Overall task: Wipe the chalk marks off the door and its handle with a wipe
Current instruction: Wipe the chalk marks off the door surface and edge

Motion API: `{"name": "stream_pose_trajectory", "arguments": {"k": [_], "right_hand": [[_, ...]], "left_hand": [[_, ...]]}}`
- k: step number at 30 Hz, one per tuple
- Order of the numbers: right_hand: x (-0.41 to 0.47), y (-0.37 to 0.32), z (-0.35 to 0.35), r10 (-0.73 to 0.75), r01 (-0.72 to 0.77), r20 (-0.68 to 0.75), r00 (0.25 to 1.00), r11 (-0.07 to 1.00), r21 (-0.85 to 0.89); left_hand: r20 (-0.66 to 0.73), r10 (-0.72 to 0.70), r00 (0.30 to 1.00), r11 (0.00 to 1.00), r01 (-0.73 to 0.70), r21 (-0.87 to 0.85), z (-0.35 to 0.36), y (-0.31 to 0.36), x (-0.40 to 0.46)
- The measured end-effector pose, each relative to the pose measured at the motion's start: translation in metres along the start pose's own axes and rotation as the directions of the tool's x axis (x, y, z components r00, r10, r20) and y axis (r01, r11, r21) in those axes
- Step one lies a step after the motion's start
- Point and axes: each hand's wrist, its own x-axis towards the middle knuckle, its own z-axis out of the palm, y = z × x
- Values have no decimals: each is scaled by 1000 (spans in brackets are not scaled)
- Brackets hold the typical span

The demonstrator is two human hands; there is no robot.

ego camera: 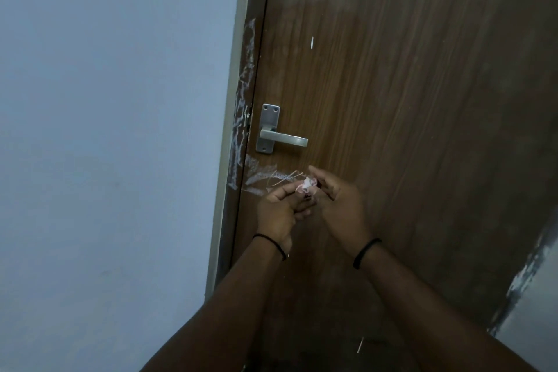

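Note:
A brown wooden door (392, 100) fills the right of the head view, with a silver lever handle (282, 137) near its left edge. White chalk marks (243, 106) run down the door's left edge and frame, and more chalk scribbles (268, 175) lie just below the handle. My left hand (279, 211) and my right hand (338, 199) meet below the handle. Together they pinch a small crumpled white wipe (307, 185) between their fingertips, a little in front of the door.
A pale blue wall (114, 130) takes up the left side, bordered by the light door frame (229, 130). A small white fleck (312, 42) sits higher on the door. At the lower right is a worn, scuffed patch (525, 275).

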Motion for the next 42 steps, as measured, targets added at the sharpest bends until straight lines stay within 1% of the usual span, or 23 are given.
{"name": "stream_pose_trajectory", "arguments": {"k": [1,3,4,6,8,10,13,15,17,22,24,27,30,33,36,39,42], "right_hand": [[-3,-1,0,4,-6,25,1000,999,51],[-7,-4,0,10,-11,9,1000,995,96],[-9,-5,0,11,-9,-25,1000,997,79],[-9,-8,-1,-23,20,-98,995,999,-26],[-11,-12,-2,-72,60,-124,990,994,-93],[-12,-17,-4,-109,97,-98,989,988,-117],[-14,-22,-5,-166,164,16,986,950,-266],[-14,-23,-6,-139,143,35,990,934,-326],[-13,-23,-8,-119,111,-1,993,926,-362],[-11,-13,-9,-137,91,-77,988,897,-432],[-10,-2,-8,-114,59,-93,989,889,-453],[-6,16,-6,-20,-31,-116,993,905,-425],[3,36,-1,18,-85,-167,986,912,-400],[18,54,6,11,-95,-211,977,915,-393],[36,67,14,-74,-34,-254,964,918,-396],[57,83,21,-123,-3,-287,950,916,-400],[73,100,26,-166,11,-327,930,904,-427]], "left_hand": [[-13,-19,1000,1000,19,-21,-2,0,-1],[-14,-47,999,998,47,-46,-5,-1,-4],[-7,-52,999,997,52,-51,-5,-2,-6],[9,-45,999,997,46,-64,-5,-3,-9],[6,-36,999,994,37,-98,-4,-3,-11],[-1,-38,999,991,37,-129,-3,-1,-12],[4,-35,999,991,36,-129,-4,1,-13],[27,-38,999,994,41,-101,-4,2,-15],[66,-57,996,996,61,-65,-5,0,-16],[142,-126,982,992,123,32,-12,-10,-19],[139,-131,982,990,122,69,-16,-18,-16],[105,-113,988,987,100,122,-25,-32,-8],[76,-102,992,987,92,134,-39,-48,5],[65,-120,991,990,115,81,-54,-64,26],[81,-132,988,991,131,20,-66,-77,43],[102,-143,984,979,156,-132,-78,-90,59],[122,-164,979,935,194,-298,-90,-99,71]]}}
